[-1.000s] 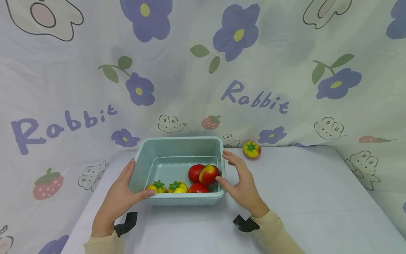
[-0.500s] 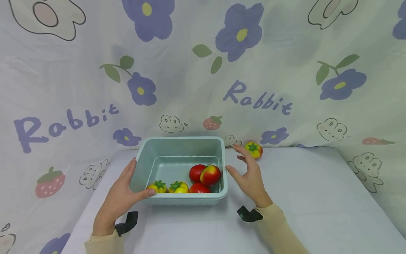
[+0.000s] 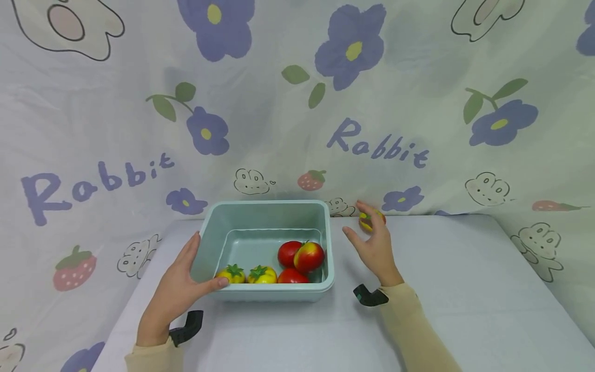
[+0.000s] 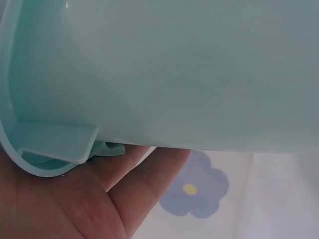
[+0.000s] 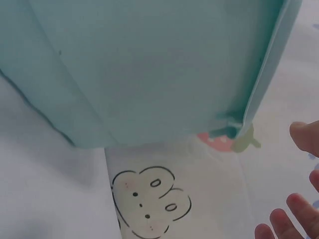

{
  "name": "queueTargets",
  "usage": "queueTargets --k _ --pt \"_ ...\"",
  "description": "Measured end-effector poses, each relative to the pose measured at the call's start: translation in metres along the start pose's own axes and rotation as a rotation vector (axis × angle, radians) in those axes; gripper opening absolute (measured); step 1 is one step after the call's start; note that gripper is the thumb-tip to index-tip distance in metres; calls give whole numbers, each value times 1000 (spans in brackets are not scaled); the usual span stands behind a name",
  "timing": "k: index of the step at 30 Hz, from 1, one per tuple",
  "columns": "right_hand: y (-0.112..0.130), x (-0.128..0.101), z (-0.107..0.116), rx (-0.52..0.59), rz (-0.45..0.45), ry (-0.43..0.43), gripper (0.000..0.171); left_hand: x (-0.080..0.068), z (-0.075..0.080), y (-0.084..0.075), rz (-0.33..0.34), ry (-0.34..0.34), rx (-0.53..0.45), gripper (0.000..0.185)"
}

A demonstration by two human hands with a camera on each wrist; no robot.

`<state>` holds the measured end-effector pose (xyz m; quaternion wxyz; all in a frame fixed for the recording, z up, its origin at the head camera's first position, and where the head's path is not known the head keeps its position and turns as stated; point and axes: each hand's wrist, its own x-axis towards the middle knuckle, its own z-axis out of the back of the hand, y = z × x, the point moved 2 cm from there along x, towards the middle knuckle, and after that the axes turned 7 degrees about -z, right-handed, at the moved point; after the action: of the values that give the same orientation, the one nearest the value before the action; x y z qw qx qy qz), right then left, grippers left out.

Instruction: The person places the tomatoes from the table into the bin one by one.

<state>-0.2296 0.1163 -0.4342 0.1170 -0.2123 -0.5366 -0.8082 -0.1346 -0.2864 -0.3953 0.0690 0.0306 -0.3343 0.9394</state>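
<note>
A pale blue-green plastic bin (image 3: 267,295) stands in the middle of the white table. My left hand (image 3: 174,292) grips its left end, thumb over the front rim and fingers along the outer side. Under the rim, the left wrist view shows the left palm (image 4: 79,209) against the bin's corner. My right hand (image 3: 375,253) is apart from the bin, thumb and fingers spread and holding nothing. Its fingers overlap a yellow-and-red fruit with a green leafy top (image 3: 366,223) at the table's back edge, partly hiding it. In the right wrist view the fingertips (image 5: 296,206) show at the lower right.
Inside the bin, a red-and-yellow fruit (image 3: 309,258) leans by red fruits (image 3: 289,253) on the right. Two yellow fruits with green tops (image 3: 262,275) lie along the front wall. A printed cloth (image 3: 260,129) hangs behind the white table (image 3: 455,289).
My right hand has left the bin's right rim and moved right and back to the fruit behind it. The left hand has stayed on the bin.
</note>
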Motion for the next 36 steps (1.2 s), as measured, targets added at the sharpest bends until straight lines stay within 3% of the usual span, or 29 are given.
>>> queueTargets --k 16,36 --pt "-37 17 9 1 -130 -87 58 -1 0 1 -15 -7 0 122" --pt "-75 18 13 -68 -231 -99 63 -2 0 2 -22 -15 -4 121"
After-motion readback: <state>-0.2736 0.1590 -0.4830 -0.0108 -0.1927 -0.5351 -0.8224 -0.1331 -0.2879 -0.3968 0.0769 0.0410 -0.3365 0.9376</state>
